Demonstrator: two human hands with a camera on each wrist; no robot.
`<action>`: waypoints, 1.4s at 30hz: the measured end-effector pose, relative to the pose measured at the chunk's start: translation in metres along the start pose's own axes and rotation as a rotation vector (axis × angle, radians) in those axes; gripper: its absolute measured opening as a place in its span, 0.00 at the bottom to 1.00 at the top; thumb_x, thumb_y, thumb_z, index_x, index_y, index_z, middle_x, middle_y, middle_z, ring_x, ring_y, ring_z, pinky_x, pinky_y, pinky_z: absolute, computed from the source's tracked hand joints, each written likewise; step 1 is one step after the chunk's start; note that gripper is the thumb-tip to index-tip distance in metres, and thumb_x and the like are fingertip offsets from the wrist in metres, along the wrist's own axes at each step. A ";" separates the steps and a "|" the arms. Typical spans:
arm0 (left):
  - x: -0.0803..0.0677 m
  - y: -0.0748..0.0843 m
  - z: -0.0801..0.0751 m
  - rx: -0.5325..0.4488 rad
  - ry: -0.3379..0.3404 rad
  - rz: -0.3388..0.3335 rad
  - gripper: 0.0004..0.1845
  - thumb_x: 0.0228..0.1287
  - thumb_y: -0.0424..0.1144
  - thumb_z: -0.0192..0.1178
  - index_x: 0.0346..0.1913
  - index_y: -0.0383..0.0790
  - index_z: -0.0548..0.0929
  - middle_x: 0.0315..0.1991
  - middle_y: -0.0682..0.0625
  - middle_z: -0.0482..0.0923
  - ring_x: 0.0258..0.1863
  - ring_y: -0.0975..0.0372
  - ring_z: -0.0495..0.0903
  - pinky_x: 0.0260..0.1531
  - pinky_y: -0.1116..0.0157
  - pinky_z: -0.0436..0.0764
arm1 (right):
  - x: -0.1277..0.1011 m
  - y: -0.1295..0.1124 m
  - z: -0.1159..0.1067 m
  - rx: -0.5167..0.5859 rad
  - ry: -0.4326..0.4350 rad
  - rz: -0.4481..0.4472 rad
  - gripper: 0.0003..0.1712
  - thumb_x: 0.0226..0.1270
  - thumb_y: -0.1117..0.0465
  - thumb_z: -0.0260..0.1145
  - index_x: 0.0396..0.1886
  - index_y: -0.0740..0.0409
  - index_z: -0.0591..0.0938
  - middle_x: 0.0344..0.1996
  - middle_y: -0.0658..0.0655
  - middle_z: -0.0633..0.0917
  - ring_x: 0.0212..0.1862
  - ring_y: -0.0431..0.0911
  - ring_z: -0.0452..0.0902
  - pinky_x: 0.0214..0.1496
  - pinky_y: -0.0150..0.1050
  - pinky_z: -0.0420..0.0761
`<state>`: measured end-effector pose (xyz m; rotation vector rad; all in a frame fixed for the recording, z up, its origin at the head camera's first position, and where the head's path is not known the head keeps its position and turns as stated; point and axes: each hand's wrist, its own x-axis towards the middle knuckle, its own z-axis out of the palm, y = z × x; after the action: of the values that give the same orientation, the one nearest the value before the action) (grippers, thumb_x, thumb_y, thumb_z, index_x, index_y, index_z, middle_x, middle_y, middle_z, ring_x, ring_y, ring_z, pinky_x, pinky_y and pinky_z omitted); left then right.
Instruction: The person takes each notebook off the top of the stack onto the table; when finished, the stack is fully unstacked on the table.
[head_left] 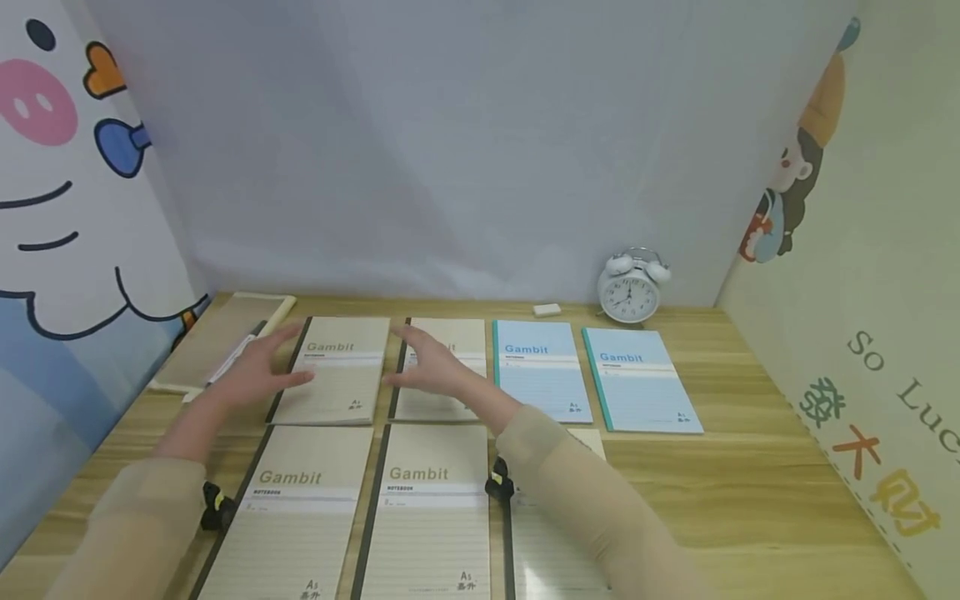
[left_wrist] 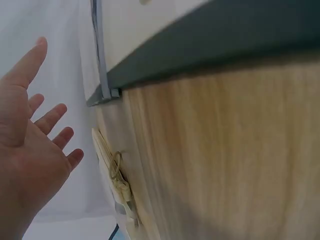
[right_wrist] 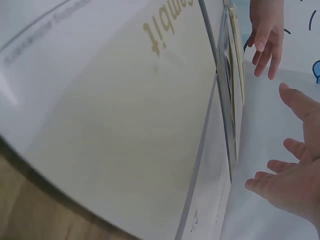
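Both hands are raised over the back left of the table, fingers spread and nothing held. My left hand (head_left: 251,367) (left_wrist: 32,150) hovers by the dark spine of a beige Gambit notebook (head_left: 337,375). On that notebook's other side, my right hand (head_left: 435,364) (right_wrist: 295,170) hangs above a second beige notebook (head_left: 431,404), partly hiding it. Gaps show between the hands and the notebooks in the wrist views. Nearer me lie a front left notebook (head_left: 300,492), a front middle notebook (head_left: 427,500) and a front right notebook (head_left: 555,542), the last partly covered by my right sleeve.
Two blue notebooks, the left one (head_left: 542,375) and the right one (head_left: 641,379), lie right of the beige ones. Behind them are a white eraser (head_left: 547,310) and an alarm clock (head_left: 631,287). A flat beige case (head_left: 217,333) with a pen (head_left: 234,354) lies at the far left.
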<state>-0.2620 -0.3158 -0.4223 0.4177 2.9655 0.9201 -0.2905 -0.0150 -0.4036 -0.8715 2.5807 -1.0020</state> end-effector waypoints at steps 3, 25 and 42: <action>0.002 -0.009 0.003 0.063 -0.026 -0.019 0.53 0.56 0.55 0.65 0.73 0.32 0.48 0.70 0.30 0.50 0.67 0.34 0.50 0.62 0.37 0.52 | 0.004 0.002 0.009 -0.027 -0.019 0.013 0.51 0.58 0.47 0.70 0.74 0.54 0.54 0.73 0.58 0.56 0.74 0.50 0.49 0.73 0.44 0.53; 0.002 -0.018 0.012 0.197 -0.122 -0.142 0.59 0.53 0.66 0.61 0.68 0.19 0.52 0.66 0.22 0.53 0.64 0.32 0.54 0.62 0.38 0.56 | 0.019 -0.011 0.052 -0.308 -0.126 0.126 0.46 0.59 0.37 0.63 0.74 0.44 0.58 0.73 0.57 0.56 0.75 0.55 0.41 0.74 0.52 0.45; 0.005 -0.027 0.012 0.082 -0.115 -0.137 0.59 0.49 0.62 0.67 0.69 0.20 0.52 0.67 0.23 0.52 0.66 0.33 0.51 0.62 0.39 0.55 | 0.017 -0.008 0.052 -0.319 -0.119 0.108 0.46 0.59 0.37 0.63 0.73 0.44 0.58 0.74 0.56 0.55 0.75 0.54 0.40 0.74 0.50 0.44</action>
<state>-0.2726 -0.3293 -0.4466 0.2546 2.8913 0.7372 -0.2784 -0.0575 -0.4370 -0.8234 2.6921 -0.5006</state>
